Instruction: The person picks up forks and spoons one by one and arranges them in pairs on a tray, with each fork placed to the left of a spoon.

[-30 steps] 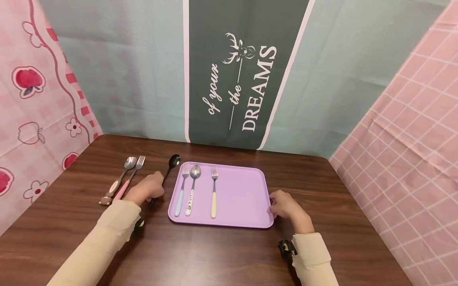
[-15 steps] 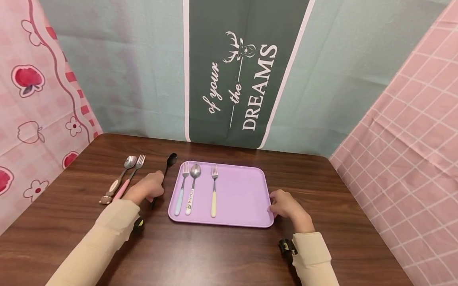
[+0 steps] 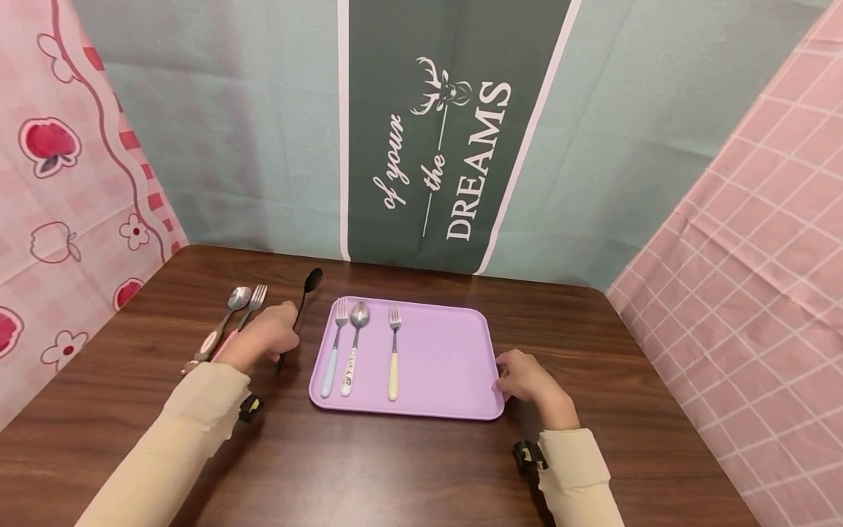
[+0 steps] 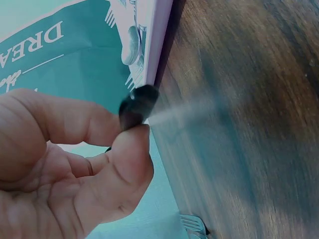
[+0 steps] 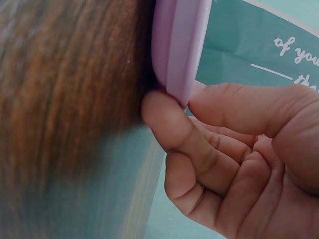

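Between thumb and fingertips, my left hand (image 3: 268, 333) pinches the handle of a long black spoon (image 3: 313, 279), left of the lilac tray (image 3: 448, 359). The handle's black end (image 4: 138, 105) pokes out of the pinch in the left wrist view. My right hand (image 3: 527, 377) grips the tray's right rim (image 5: 187, 50), thumb on one side and a finger beneath. On the tray lie a blue-handled fork (image 3: 330, 372), a spoon with a patterned white handle (image 3: 350, 368) and a yellow-handled fork (image 3: 393, 373), side by side with their heads toward the back.
Left of the left hand, a brown bear-handled spoon (image 3: 214, 338) and a pink-handled fork (image 3: 257, 296) lie on the dark wooden table (image 3: 369, 468). The left forearm partly covers them. A printed cloth (image 3: 263, 146) hangs behind the table, with pink cloths at both sides.
The left hand has shifted slightly left and toward the back, and the black spoon's bowl has moved the same way. The right hand and the tray have stayed in place.
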Demonstrator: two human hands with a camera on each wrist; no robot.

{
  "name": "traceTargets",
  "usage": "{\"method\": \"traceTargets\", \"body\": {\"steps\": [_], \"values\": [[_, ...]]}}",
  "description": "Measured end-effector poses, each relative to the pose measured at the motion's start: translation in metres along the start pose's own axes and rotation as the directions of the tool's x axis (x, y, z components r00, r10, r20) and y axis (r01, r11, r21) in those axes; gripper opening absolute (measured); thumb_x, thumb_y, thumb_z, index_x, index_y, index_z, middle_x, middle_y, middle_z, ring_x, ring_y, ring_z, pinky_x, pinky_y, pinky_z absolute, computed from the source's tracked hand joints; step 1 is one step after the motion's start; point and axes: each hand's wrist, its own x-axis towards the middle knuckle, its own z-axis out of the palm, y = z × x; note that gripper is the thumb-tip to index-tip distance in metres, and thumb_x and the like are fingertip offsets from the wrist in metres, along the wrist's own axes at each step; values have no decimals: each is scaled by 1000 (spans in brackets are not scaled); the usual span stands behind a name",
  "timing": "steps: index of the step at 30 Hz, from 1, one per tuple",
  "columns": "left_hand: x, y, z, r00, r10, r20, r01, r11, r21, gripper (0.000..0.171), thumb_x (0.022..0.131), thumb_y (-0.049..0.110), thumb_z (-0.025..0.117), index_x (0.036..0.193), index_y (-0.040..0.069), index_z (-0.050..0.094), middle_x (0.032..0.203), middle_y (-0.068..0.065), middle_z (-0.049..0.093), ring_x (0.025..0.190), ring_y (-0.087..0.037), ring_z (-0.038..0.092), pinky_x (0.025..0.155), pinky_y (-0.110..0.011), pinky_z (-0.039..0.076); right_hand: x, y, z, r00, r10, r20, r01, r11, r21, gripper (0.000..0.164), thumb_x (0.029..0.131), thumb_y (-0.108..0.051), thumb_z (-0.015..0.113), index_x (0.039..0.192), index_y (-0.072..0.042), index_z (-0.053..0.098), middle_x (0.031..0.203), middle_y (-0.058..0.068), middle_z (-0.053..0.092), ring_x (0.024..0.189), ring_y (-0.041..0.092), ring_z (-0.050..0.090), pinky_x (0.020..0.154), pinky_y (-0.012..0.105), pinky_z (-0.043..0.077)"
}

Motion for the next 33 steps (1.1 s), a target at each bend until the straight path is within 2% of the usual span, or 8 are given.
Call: {"method": "traceTargets", "body": {"steps": [10,19,25,33], "values": [[-1,0,3,1000,-11,-3,11,1000,10,26,73,-5,44,98,-10,41,84,-28,53,42,-18,56,47,-29,46,-1,2,1,1000,-7,-1,7,1000,5,41,74,6,64,112,17,53,62,7,62,53,19,62,55,32,50],[2,4,2,1000,8,7,-8,1000,-28,37,73,-4,45,108,-17,37,84,-28,56,43,-18,57,49,-30,47,0,1,0,1000,-2,-12,2,1000,7,40,74,6,64,111,16,54,62,6,62,52,19,62,55,31,49],[4,2,3,1000,6,3,-5,999,-46,33,73,-4,45,103,-15,39,89,-33,54,43,-17,58,48,-29,48,0,-1,0,1000,-8,-10,8,1000,13,39,74,6,64,110,17,54,62,7,62,52,19,62,55,31,50],[6,12,7,998,58,-22,-60,990,-125,16,69,-6,47,84,-5,43,78,-19,48,42,-17,57,46,-29,49,0,-2,0,1000,-8,-12,8,1000,10,38,74,6,65,109,16,55,61,7,62,51,19,62,54,30,49]]}}
